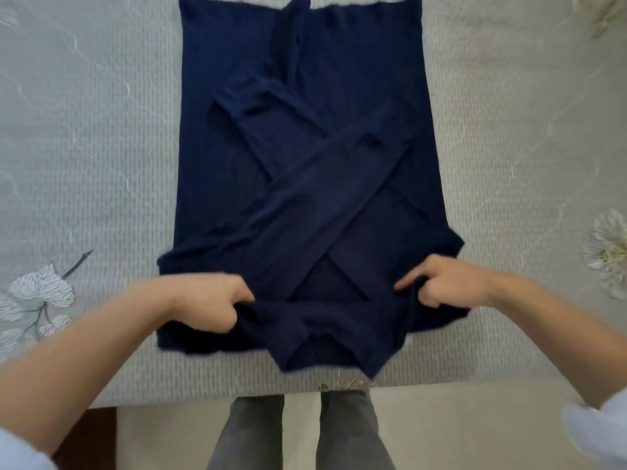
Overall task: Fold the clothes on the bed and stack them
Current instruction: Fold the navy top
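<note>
The navy garment (305,137), a long-sleeved top, lies flat in the middle of the bed (84,137). Its length runs from the near edge, where the person stands, away toward the far edge. Its side edges run fairly straight, and its two sleeves (339,184) are laid back over the body so that they cross in an X. The collar (322,347) end is nearest the person, bunched and a little rumpled just short of the bed's near edge. The hem reaches the top of the view.

The left hand (217,300) has its fingers curled into the cloth at the shoulder on its own side. The right hand (448,283) pinches the cloth at the other shoulder, thumb stretched inward. Both grip the garment at the collar end, which looks slightly gathered and raised between them.

Judging from this, the sleeve folds are done. The likely step in hand is the lengthwise fold, carrying the collar end toward the hem. That fold is not yet made, and the crossed sleeves could slip out of place as the cloth lifts. No finished stack and no other clothes show in view, so how much of the whole job remains cannot be told.

The bed cover is pale grey and quilted, with a flower print (40,290) toward the near left corner. Grey trouser legs (251,435) show below the bed's near edge.
</note>
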`<action>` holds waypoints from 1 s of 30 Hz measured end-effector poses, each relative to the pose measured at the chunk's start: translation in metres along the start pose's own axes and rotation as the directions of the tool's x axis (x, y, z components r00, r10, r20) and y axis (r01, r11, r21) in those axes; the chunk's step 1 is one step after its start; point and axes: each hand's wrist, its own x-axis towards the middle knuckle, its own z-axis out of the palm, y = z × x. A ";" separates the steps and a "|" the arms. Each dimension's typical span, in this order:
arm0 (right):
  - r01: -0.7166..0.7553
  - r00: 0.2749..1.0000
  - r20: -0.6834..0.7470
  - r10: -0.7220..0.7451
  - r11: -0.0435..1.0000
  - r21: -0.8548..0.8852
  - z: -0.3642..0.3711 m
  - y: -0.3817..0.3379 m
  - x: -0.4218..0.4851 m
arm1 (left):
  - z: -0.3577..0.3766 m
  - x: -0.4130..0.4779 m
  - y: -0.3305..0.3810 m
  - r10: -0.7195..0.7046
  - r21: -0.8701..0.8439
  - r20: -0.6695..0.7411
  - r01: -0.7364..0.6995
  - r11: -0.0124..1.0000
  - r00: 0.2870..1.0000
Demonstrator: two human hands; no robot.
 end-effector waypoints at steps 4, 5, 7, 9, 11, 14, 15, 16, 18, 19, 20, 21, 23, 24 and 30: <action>-0.005 0.955 0.298 0.001 1.000 0.013 0.011 0.006 -0.015 | 0.012 -0.007 0.005 0.063 -0.106 0.290 -0.034 0.994 0.955; 0.028 0.963 0.268 -0.040 0.999 0.047 0.006 0.007 -0.017 | 0.003 -0.007 0.001 0.063 -0.112 0.208 -0.040 0.993 0.976; 0.091 0.987 0.123 -0.107 0.987 0.134 -0.014 0.007 -0.015 | -0.024 -0.009 -0.010 0.052 -0.139 -0.012 -0.053 0.989 0.999; 0.111 0.994 -0.046 -0.102 0.964 0.241 -0.041 0.002 -0.009 | -0.056 -0.014 -0.018 0.050 -0.195 -0.135 -0.076 0.978 0.990; 0.155 0.981 -0.163 -0.110 0.943 0.296 -0.073 -0.008 -0.001 | -0.088 -0.020 -0.021 0.049 -0.224 -0.177 -0.088 0.971 0.983; 0.204 0.947 -0.297 -0.124 0.945 0.254 -0.122 -0.035 0.013 | -0.141 -0.026 -0.026 -0.001 -0.218 -0.289 -0.065 0.974 0.957; 0.214 0.926 -0.358 -0.116 0.945 0.248 -0.137 -0.045 0.019 | -0.160 -0.025 -0.028 -0.029 -0.224 -0.350 -0.053 0.973 0.936; 0.233 0.897 -0.428 -0.106 0.938 0.256 -0.151 -0.054 0.025 | -0.179 -0.024 -0.030 -0.068 -0.251 -0.428 -0.046 0.967 0.901; 0.290 0.809 -0.585 -0.062 0.907 0.306 -0.173 -0.070 0.041 | -0.210 -0.016 -0.037 -0.166 -0.352 -0.637 -0.093 0.931 0.753; 0.322 0.748 -0.663 -0.027 0.888 0.327 -0.180 -0.075 0.050 | -0.222 -0.008 -0.042 -0.213 -0.378 -0.752 -0.143 0.915 0.624; 0.334 0.682 -0.731 0.014 0.884 0.328 -0.183 -0.077 0.060 | -0.229 0.002 -0.047 -0.257 -0.370 -0.844 -0.163 0.915 0.470; 0.315 0.624 -0.780 0.054 0.895 0.315 -0.183 -0.077 0.071 | -0.232 0.012 -0.053 -0.301 -0.367 -0.894 -0.158 0.917 0.331; 0.234 0.563 -0.819 0.107 0.931 0.282 -0.177 -0.070 0.090 | -0.226 0.033 -0.064 -0.407 -0.438 -0.892 -0.155 0.885 0.195; 0.203 0.552 -0.826 0.116 0.942 0.267 -0.173 -0.066 0.099 | -0.220 0.043 -0.071 -0.469 -0.497 -0.864 -0.158 0.853 0.184; 0.172 0.476 -0.848 0.233 0.921 0.350 -0.185 -0.052 0.144 | -0.214 0.088 -0.102 -0.747 -0.741 -0.652 -0.320 0.591 0.132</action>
